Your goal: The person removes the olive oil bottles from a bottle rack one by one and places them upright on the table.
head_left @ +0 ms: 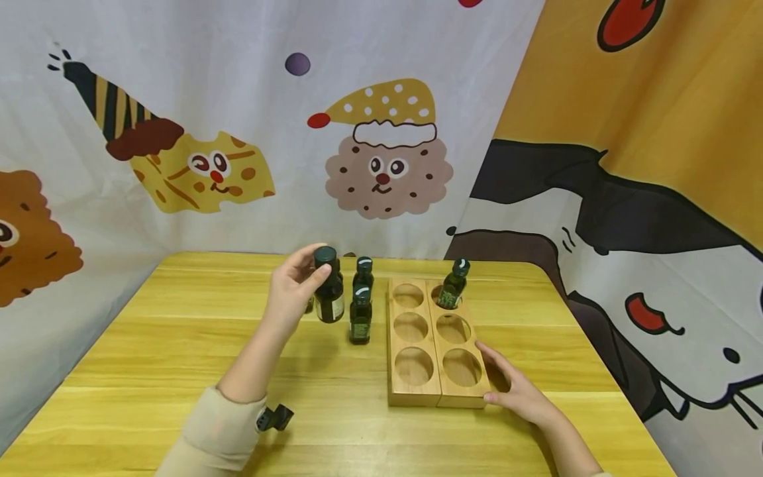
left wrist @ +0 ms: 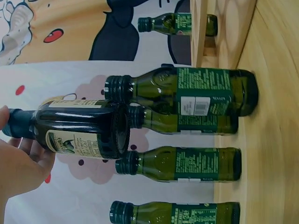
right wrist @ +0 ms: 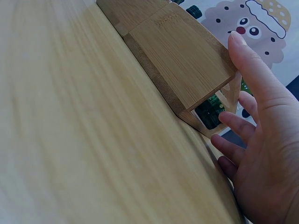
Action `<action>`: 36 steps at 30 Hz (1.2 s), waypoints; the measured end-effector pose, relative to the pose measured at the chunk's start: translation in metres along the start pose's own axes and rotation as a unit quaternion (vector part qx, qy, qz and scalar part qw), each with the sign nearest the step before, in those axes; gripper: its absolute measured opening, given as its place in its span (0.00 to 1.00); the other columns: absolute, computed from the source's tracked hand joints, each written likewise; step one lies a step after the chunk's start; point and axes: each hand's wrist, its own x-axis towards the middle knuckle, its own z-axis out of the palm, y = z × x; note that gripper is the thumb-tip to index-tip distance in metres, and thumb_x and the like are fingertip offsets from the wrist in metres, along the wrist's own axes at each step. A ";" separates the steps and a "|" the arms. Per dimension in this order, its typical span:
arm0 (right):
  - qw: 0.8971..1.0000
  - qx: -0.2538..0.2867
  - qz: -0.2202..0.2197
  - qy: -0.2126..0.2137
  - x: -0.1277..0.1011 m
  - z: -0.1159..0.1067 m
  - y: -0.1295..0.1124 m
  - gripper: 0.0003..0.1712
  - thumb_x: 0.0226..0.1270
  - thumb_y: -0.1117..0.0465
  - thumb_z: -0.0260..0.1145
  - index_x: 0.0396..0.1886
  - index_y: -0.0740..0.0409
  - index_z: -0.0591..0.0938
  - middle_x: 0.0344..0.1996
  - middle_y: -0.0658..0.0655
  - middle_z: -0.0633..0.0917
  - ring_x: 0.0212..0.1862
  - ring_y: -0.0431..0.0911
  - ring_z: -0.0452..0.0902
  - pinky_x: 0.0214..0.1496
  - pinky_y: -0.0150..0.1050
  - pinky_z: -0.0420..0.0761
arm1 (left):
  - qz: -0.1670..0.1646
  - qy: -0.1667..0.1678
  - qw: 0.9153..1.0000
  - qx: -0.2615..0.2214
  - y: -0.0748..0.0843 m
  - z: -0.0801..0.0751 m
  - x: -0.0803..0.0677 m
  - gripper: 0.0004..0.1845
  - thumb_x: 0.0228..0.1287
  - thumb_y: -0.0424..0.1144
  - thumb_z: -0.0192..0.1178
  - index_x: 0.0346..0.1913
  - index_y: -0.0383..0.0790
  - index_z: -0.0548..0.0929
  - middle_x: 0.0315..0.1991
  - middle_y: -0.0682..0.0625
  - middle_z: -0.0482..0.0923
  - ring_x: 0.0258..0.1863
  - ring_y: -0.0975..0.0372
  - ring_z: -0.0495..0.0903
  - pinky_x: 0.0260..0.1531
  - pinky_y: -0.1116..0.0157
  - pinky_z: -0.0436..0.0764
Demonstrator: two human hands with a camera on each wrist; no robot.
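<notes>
My left hand (head_left: 292, 285) pinches a small dark glass bottle (head_left: 330, 303) by its capped neck and holds it above the table. In the left wrist view, cream labels show on this bottle (left wrist: 74, 129). Beside it stand several green glass bottles (head_left: 360, 321) with dark caps, partly hidden behind one another in the head view. A wooden holder (head_left: 413, 400) of two joined blocks has several round holes. One green bottle (head_left: 453, 286) sits in its far right hole, leaning. My right hand (head_left: 517, 392) touches the holder's near right side, thumb by the front corner, fingers loosely bent.
The wooden table (head_left: 334, 424) carries everything. A printed cloth (head_left: 381, 40) with cartoon figures hangs right behind its far edge and along the right side. A small black device (head_left: 275, 418) is at my left sleeve.
</notes>
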 end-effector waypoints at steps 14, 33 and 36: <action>1.000 0.002 -0.018 0.004 0.002 0.002 -0.004 0.51 0.55 0.68 0.72 0.76 0.53 0.56 0.70 0.63 0.62 0.68 0.38 0.57 0.63 0.23 0.51 | -0.022 -0.015 1.000 0.016 -0.017 -0.008 0.006 0.19 0.63 0.28 0.62 0.58 0.32 0.77 0.52 0.38 0.79 0.42 0.61 0.80 0.45 0.67 0.79; 1.000 0.001 0.020 0.002 0.000 0.002 -0.003 0.50 0.57 0.62 0.72 0.76 0.46 0.56 0.70 0.58 0.63 0.67 0.36 0.58 0.62 0.23 0.52 | -0.051 -0.048 0.996 0.047 -0.049 -0.017 -0.002 0.19 0.63 0.30 0.63 0.56 0.30 0.76 0.48 0.37 0.79 0.43 0.60 0.78 0.44 0.69 0.78; 1.000 -0.002 0.018 0.002 0.000 0.001 -0.001 0.50 0.58 0.62 0.72 0.76 0.47 0.56 0.69 0.59 0.63 0.67 0.37 0.58 0.62 0.24 0.53 | -0.061 -0.053 0.996 0.050 -0.054 -0.018 -0.003 0.19 0.63 0.31 0.63 0.57 0.31 0.76 0.47 0.37 0.79 0.43 0.57 0.77 0.44 0.69 0.78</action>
